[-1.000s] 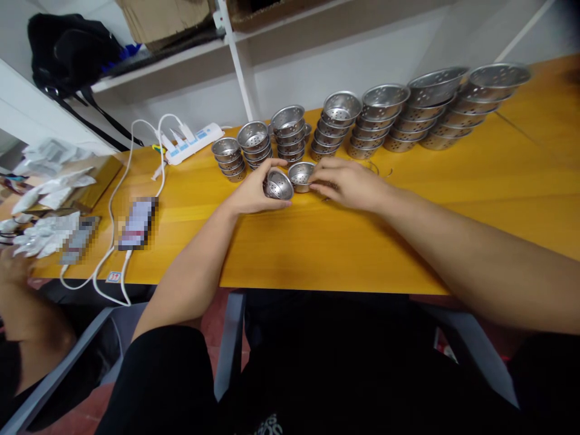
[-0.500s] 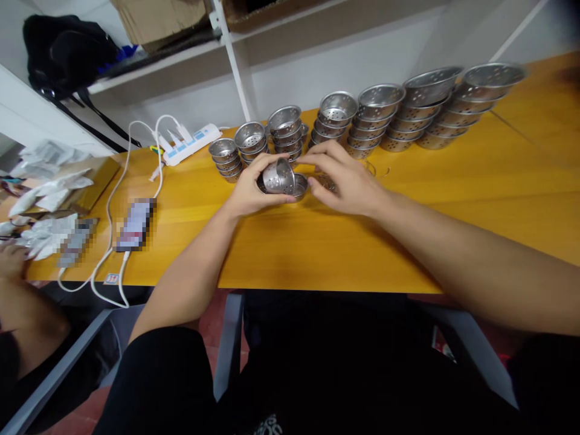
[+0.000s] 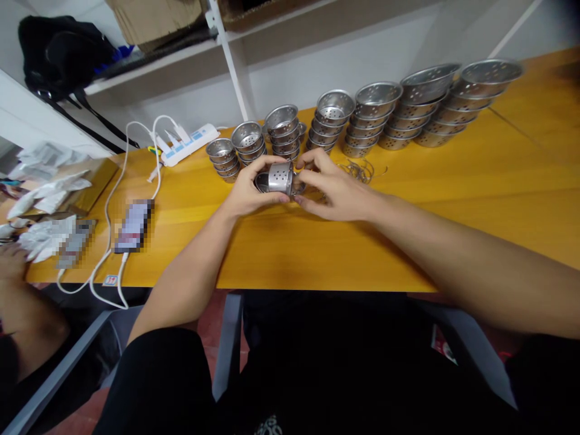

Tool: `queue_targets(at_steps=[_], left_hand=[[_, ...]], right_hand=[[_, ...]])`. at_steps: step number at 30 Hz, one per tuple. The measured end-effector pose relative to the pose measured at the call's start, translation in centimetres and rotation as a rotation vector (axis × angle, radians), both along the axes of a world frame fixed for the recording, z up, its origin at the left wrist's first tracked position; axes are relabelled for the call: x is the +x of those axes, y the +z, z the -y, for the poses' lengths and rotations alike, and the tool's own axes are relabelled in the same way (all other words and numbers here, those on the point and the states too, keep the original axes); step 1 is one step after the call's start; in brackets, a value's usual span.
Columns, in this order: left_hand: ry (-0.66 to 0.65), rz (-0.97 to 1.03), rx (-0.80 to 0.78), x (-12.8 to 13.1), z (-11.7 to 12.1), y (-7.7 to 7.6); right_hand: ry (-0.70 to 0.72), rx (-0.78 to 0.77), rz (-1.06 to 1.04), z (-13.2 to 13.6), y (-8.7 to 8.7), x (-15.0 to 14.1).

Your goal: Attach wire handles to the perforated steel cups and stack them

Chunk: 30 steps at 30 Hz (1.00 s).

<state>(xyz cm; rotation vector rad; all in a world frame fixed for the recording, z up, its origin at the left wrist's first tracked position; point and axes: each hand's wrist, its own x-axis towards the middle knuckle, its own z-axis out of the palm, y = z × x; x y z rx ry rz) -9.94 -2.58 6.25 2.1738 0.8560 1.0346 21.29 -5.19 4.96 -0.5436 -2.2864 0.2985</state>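
My left hand [image 3: 247,190] is closed around a small perforated metal cup [image 3: 280,179] lying on its side, its mouth turned to the right. The fingers and thumb of my right hand [image 3: 333,187] are bent around the cup's rim and appear to touch it. Whether they also pinch something small is hidden. Part of another metal piece shows dark beneath the cup, mostly covered by my left hand. Just beyond my right hand, thin wire loops [image 3: 361,170] lie on the table.
Stacks of perforated metal cups [image 3: 335,107] line the back of the yellow table [image 3: 326,254], larger towards the right. To the left are a white power strip [image 3: 193,145], a charging phone [image 3: 135,225] with cables, and plastic bags [image 3: 49,190]. Another person's arm [image 3: 31,302] rests at far left.
The cup in my left hand has turned so that its mouth faces right. My right hand has moved left, its fingers closing in on the rim.
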Motion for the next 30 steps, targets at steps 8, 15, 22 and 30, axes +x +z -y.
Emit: queue_targets(at_steps=[8,15,22,30], left_hand=[[0.000,-0.061,0.068,-0.2,-0.2,-0.1],[-0.011,-0.077,0.141,-0.3,-0.7,-0.2],[0.095,-0.070,0.235,-1.3,-0.9,-0.3],[0.129,-0.011,0.300,-2.2,-2.3,-2.0]], right_hand=[[0.014,-0.047,-0.083,-0.2,0.4,0.0],[0.026,-0.120,-0.143,-0.5,0.5,0.0],[-0.185,-0.107,-0.101,-1.2,0.1,0.8],[-0.201,-0.139,0.385,-5.4,-0.6,6.1]])
